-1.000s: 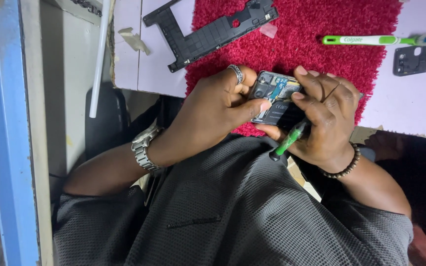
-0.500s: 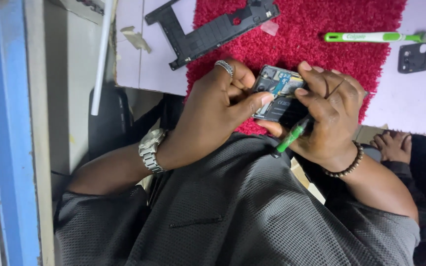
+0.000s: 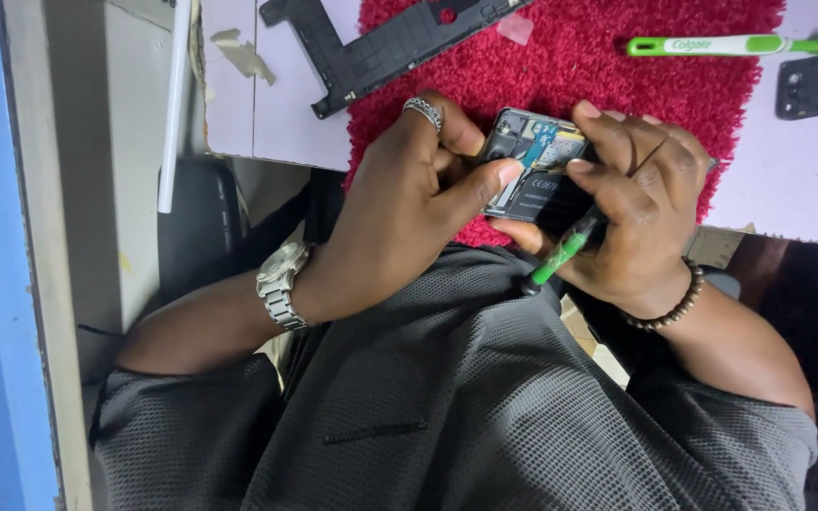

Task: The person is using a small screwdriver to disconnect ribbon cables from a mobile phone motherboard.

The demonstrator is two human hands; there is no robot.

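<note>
We hold the opened phone (image 3: 534,175) over the near edge of the red mat (image 3: 608,85), left hand (image 3: 400,208) pinching its left end, right hand (image 3: 631,213) clasping a green screwdriver (image 3: 560,255) against its right end.

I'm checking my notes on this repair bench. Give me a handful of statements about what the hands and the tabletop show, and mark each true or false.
1. The left hand wears a ring and a metal wristwatch. True.
2. The right hand holds a green-handled tool. True.
3. The opened phone lies untouched on the mat. False: both hands grip it at the mat's near edge.
4. The toothbrush rests on a blue mat. False: the shaggy mat is red, and the green-and-white toothbrush lies across its far right corner.
5. A black phone frame lies at the mat's far left edge. True.
</note>
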